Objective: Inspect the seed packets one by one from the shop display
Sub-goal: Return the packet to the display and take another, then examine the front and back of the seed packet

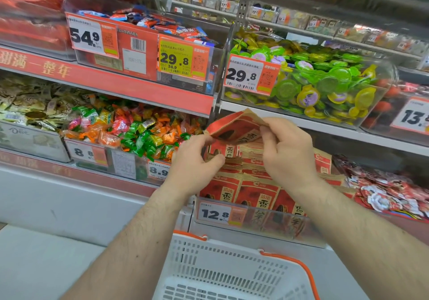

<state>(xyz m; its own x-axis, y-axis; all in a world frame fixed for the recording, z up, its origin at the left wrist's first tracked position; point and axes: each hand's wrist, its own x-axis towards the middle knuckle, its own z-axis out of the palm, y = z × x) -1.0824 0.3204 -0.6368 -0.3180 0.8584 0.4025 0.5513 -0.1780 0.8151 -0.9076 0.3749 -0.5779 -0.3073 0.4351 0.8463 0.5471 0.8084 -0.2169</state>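
One red-and-tan seed packet (234, 128) is up out of the display bin (255, 220) and under inspection, pinched at its lower-left edge by the left hand (195, 160) and at its right edge by the right hand (287, 151). The stacked packets (250, 190) still fill the bin, so most of the task seems left. The packet tilts, its long axis running lower left to upper right, printed face towards the camera.
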